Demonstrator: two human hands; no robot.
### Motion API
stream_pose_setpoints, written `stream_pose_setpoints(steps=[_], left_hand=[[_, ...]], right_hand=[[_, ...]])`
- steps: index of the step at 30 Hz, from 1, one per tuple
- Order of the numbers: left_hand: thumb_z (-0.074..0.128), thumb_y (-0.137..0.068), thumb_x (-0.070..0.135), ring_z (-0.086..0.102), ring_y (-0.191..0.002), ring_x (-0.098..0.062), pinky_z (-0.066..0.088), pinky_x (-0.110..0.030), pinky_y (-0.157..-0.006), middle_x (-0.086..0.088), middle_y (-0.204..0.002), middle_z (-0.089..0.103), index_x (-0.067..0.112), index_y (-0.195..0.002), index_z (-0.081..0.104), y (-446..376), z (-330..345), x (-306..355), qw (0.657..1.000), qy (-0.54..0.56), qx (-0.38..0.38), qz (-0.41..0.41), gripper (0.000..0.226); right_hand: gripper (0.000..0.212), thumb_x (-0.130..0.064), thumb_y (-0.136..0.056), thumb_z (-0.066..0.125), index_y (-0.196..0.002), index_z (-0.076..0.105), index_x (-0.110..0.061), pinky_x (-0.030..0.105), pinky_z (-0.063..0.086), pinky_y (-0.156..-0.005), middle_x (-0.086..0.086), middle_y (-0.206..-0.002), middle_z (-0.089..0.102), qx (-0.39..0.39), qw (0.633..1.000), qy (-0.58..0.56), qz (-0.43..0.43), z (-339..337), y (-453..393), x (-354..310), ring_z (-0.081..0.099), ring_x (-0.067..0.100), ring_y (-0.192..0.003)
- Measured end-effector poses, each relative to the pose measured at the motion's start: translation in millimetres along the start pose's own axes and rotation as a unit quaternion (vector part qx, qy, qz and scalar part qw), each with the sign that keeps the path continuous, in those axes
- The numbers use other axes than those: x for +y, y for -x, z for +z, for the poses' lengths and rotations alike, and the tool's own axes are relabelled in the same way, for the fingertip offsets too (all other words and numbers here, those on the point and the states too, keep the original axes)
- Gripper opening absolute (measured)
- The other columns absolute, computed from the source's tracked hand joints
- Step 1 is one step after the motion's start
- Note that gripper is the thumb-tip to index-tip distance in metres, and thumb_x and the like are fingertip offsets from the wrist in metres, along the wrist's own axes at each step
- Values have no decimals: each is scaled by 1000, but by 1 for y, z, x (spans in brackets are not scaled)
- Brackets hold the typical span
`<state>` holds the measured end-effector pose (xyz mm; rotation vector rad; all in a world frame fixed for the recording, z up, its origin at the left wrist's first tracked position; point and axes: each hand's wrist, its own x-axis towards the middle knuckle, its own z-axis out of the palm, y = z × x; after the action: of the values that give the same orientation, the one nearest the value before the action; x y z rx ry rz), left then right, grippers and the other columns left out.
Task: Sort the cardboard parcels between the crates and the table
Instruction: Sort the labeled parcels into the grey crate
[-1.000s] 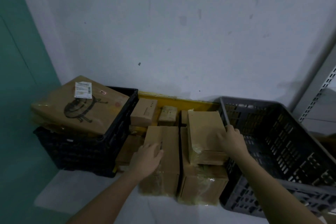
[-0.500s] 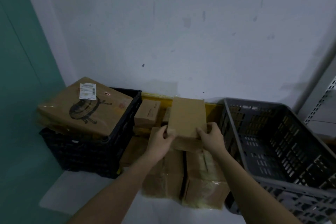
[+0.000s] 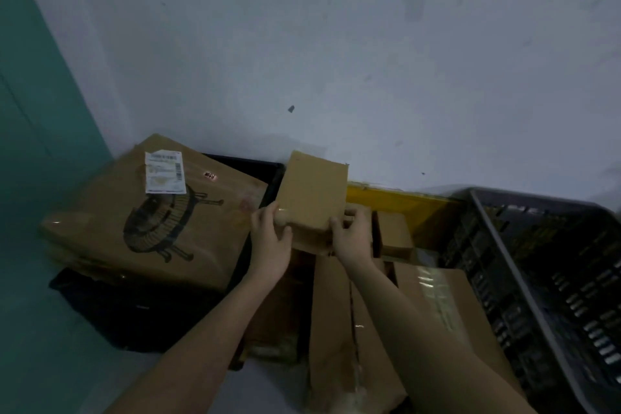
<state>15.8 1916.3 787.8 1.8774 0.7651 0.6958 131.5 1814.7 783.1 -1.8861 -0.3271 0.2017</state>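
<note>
A small cardboard parcel [image 3: 312, 193] is held aloft by its lower corners, the left hand [image 3: 272, 240] and right hand [image 3: 351, 239] each clenched on it, fingers [image 3: 280, 212] wrapped over the edges. Stiff, matte and boxy, it is judged light and best gripped at those corners. Left of the fingers, a large printed carton [image 3: 151, 222] is seen atop a black crate [image 3: 134, 309]; right of them, a grey slotted crate [image 3: 537, 279]; below, taped boxes [image 3: 433, 299].

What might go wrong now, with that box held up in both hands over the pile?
1. Both the left hand and the right hand grip only the near end of the box, so it could tip and drop onto the parcels below.
2. The big carton lies tilted across the black crate; a nudge might slide it off.
</note>
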Motion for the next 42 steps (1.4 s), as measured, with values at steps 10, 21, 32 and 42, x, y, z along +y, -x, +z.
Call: stream_pose_setpoints(steps=[10, 21, 32, 42], left_hand=[[48, -102, 23, -2, -151, -30, 29, -40, -114, -11, -163, 1, 32, -156, 24, -49, 13, -28, 961, -236, -140, 28, 60], [61, -94, 25, 47, -124, -20, 49, -34, -95, -1, -137, 45, 22, -131, 52, 35, 27, -26, 979, -170, -11, 111, 39], [73, -83, 50, 43, -136, -30, 40, -45, -110, -7, -154, 38, 19, -158, 11, 133, 73, -62, 944, -10, -154, -291, 102], [58, -99, 31, 53, -122, -33, 45, -45, -104, -14, -141, 50, 8, -145, 42, 178, 75, -40, 953, -24, -82, -292, 53]], right_hand=[[44, -28, -104, 48, -146, 38, -17, 27, 44, -87, -1, -134, 54, -51, 997, 53, 33, 29, -36, 17, 53, 15, -115], [43, -42, -104, 43, -140, 49, -20, 26, 43, -80, -1, -132, 59, -56, 993, 103, 20, -28, -15, 42, 53, 8, -106], [55, -40, -101, 39, -153, 29, -25, 58, 21, -117, 2, -160, 26, -121, 891, 434, -52, -123, 70, 110, 18, 32, -149], [57, -47, -105, 17, -159, 4, -32, 47, -2, -121, -2, -168, -1, -168, 888, 423, -62, -176, 128, 157, -7, 21, -154]])
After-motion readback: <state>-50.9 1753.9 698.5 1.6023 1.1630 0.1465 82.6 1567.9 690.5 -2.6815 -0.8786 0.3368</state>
